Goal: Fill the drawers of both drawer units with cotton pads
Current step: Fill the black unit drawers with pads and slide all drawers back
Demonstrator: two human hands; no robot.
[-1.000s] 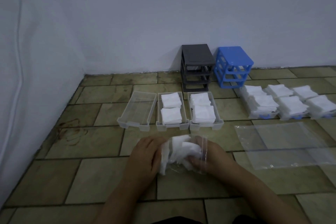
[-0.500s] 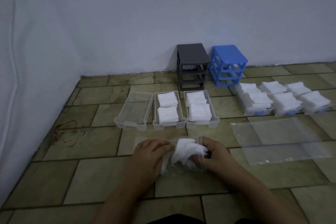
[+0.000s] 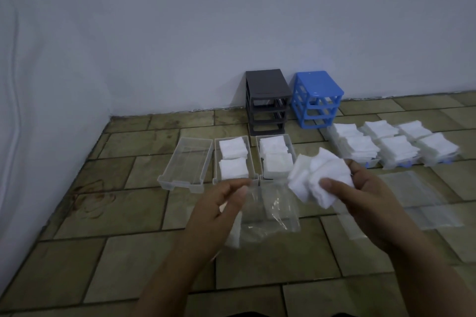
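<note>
My right hand (image 3: 360,203) grips a loose wad of cotton pads (image 3: 322,177), thumb curled over it, held above the floor near the filled drawers. My left hand (image 3: 219,208) pinches the clear plastic bag (image 3: 270,211), now apparently almost empty. The step in hand, I judge, is loading the one empty clear drawer (image 3: 188,162), leftmost of three in front of the grey drawer unit (image 3: 268,100). Next I must carry the wad left across the two filled drawers and square it up.
</note>
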